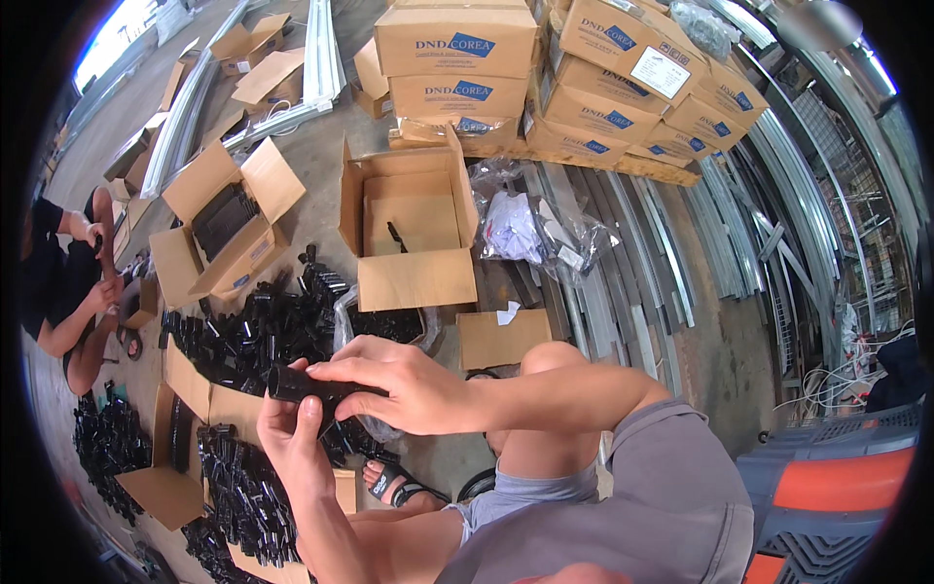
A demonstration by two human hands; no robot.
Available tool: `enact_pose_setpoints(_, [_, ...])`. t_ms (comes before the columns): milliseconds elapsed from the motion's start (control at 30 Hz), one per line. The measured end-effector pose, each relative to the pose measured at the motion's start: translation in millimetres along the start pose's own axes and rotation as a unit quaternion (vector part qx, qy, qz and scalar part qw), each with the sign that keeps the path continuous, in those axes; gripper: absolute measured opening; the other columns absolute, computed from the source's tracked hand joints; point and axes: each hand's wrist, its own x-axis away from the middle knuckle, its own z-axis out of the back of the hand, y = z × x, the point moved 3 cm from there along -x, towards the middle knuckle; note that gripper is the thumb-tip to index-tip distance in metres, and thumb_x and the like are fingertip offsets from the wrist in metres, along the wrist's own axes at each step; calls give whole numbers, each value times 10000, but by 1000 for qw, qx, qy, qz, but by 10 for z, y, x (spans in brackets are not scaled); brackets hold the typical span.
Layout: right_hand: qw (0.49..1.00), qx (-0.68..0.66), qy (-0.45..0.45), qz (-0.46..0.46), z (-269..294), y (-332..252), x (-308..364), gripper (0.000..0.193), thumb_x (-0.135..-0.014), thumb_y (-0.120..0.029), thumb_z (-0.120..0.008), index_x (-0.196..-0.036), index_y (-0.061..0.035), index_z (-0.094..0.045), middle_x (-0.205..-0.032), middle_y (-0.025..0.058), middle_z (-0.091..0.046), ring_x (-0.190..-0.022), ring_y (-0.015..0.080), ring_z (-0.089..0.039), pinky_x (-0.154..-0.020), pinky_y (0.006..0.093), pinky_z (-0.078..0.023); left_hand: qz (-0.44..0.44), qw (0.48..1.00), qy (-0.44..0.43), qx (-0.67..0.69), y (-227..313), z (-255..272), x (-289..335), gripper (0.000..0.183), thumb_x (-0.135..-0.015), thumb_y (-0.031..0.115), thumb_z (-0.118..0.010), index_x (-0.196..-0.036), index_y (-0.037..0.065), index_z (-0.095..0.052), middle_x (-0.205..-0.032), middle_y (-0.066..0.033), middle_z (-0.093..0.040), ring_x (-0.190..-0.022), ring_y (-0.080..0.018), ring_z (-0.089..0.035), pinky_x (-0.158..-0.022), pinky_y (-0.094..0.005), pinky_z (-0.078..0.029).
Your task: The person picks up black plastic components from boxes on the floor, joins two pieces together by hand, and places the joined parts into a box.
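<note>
Both of my hands hold a black tubular plastic part (pixel 289 383), its wide round end pointing left. My left hand (pixel 297 438) grips it from below, with the thumb against its side. From the right, my right hand (pixel 413 384) closes over the narrower end, thumb and fingers wrapped round it, so much of that end is hidden. Just beyond my hands lies a pile of similar black parts (pixel 243 326). A box lined with clear plastic (pixel 428 326) holds more black pieces next to my right hand.
An open carton (pixel 413 282) with one black piece stands ahead; another open carton (pixel 258 248) holds stacked black parts. Piled cartons (pixel 457 49) rest on a pallet. Metal profiles (pixel 623 282) lie to the right. A person (pixel 73 282) sits at the left, hands raised together.
</note>
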Motion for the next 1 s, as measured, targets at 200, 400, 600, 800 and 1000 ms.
enact_pose_setpoints(200, [999, -31, -5, -7, 7, 98, -79, 491, -806, -107, -803, -1272, -66, -651, -1086, 111, -661, -950, 282, -660, -818, 375, -545, 15, 999, 12, -31, -12, 24, -51, 527, -873, 176, -785, -1291, -71, -581, -1156, -118, -681, -1056, -162, -642, -959, -294, -482])
enact_pose_setpoints(400, [993, -70, -34, -92, 64, 302, -147, 530, -949, -145, -668, -1439, -72, -480, -1045, 118, -617, -892, 239, -646, -793, 361, -519, -13, 996, 12, -86, 90, 36, -64, 541, -883, 272, -776, -1256, -76, -594, -1115, -145, -695, -1031, -176, -646, -948, -313, -489])
enact_pose_setpoints(600, [995, -52, -61, 50, 84, 351, -295, 427, -907, -156, -707, -1317, -81, -616, -1233, 113, -629, -1022, 283, -641, -878, 384, -517, 74, 962, -78, -253, 50, 22, -42, 270, -860, 57, -737, -1084, -70, -657, -924, -44, -686, -842, -78, -580, -744, -226, -463])
enact_pose_setpoints(800, [987, -17, -112, 110, -48, 425, -332, 248, -870, -141, -730, -1102, -56, -718, -1132, 101, -708, -1024, 293, -664, -872, 395, -531, 111, 966, -90, -215, -48, 51, -86, 247, -865, 95, -729, -1031, -76, -662, -869, -24, -672, -789, -96, -585, -686, -225, -456])
enact_pose_setpoints(1000, [989, 66, -65, 118, 128, 417, -350, 254, -832, -85, -750, -1080, -40, -723, -1092, 114, -722, -1033, 298, -682, -877, 391, -548, 126, 958, -88, -244, -31, -70, -206, 189, -874, 111, -734, -984, -35, -687, -826, 6, -668, -743, -52, -540, -671, -244, -461])
